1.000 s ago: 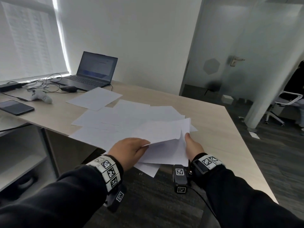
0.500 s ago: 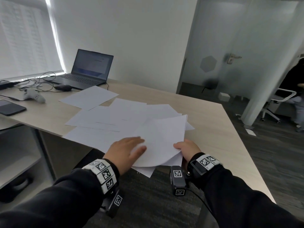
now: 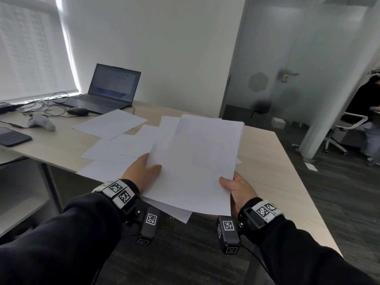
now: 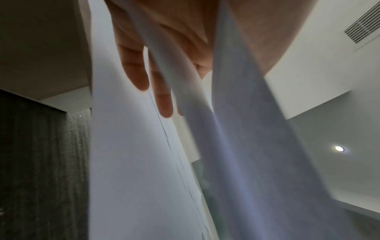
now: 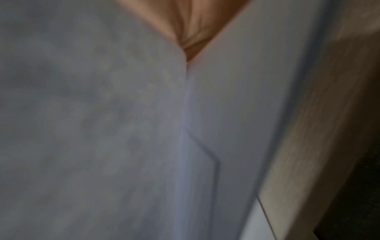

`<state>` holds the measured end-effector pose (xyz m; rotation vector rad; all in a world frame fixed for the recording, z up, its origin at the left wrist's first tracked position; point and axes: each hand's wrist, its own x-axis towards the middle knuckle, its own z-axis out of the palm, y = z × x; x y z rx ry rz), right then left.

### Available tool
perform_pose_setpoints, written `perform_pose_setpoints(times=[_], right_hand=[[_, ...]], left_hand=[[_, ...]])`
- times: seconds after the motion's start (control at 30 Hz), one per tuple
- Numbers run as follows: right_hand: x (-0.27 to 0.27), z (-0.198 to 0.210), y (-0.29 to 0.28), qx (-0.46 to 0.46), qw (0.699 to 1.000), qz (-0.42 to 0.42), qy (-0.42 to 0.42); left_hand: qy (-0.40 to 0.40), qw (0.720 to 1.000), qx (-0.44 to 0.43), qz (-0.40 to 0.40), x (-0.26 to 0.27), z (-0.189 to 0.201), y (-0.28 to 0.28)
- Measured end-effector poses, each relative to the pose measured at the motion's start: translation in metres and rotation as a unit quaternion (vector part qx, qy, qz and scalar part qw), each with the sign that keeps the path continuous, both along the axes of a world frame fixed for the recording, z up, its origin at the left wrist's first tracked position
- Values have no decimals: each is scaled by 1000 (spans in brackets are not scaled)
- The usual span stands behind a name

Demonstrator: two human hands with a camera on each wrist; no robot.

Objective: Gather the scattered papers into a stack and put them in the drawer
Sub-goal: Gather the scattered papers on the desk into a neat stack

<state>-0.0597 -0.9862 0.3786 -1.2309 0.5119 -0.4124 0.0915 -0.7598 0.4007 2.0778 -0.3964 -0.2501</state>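
I hold a bundle of white papers point(image 3: 197, 161) tilted up above the near edge of the desk point(image 3: 273, 173). My left hand point(image 3: 144, 171) grips its left edge, thumb on top and fingers point(image 4: 162, 104) underneath. My right hand point(image 3: 234, 186) pinches the lower right corner, thumb on the top sheet. In the right wrist view the papers point(image 5: 102, 129) fill the blurred picture. More loose sheets point(image 3: 115, 149) lie spread on the desk behind, one sheet point(image 3: 111, 124) farther back. No drawer shows.
A laptop point(image 3: 107, 93), a mouse point(image 3: 77, 111), cables, a white controller point(image 3: 42, 124) and a dark phone point(image 3: 12, 136) occupy the desk's back left. Shelving stands at the left under the desk. At the far right, someone sits on an office chair point(image 3: 345, 128).
Both hands have lifted the gathered sheets off the desk and squared them into a bundle tilted toward me. The right hand shifted to the lower right corner.
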Motion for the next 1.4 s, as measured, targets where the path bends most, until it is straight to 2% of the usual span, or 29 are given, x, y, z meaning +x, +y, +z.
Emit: perform_pose_setpoints(times=[0.17, 0.33, 0.43, 0.53, 0.67, 0.9, 1.1, 1.2, 1.3, 1.4], right_hand=[[-6, -2, -2, -18, 1000, 13, -9], [-21, 10, -11, -105, 994, 5, -24], [-27, 24, -22, -145, 987, -35, -55], [-30, 39, -37, -158, 982, -71, -80], [-39, 48, -50, -154, 981, -82, -89], [-60, 29, -52, -118, 987, -92, -59], [-63, 17, -51, -135, 986, -100, -8], [-66, 18, -51, -170, 980, -105, 16], [-68, 15, -56, -172, 973, -153, 33], [-68, 10, -70, -151, 961, -222, 62]], left_hand=[[-5, 998, -30, -63, -12, 2, -14], [-21, 995, -73, -57, -22, 5, -23], [-45, 987, -146, -42, -24, 15, -35], [-13, 974, -223, -35, -24, 24, -54], [34, 955, -286, -64, -33, 30, -79], [77, 946, -283, -136, -50, 18, -102], [111, 931, -319, -137, -57, 8, -104], [78, 950, -263, -149, -57, 6, -104], [-33, 977, -87, -191, -53, -1, -97], [-125, 965, 104, -204, -44, -7, -77]])
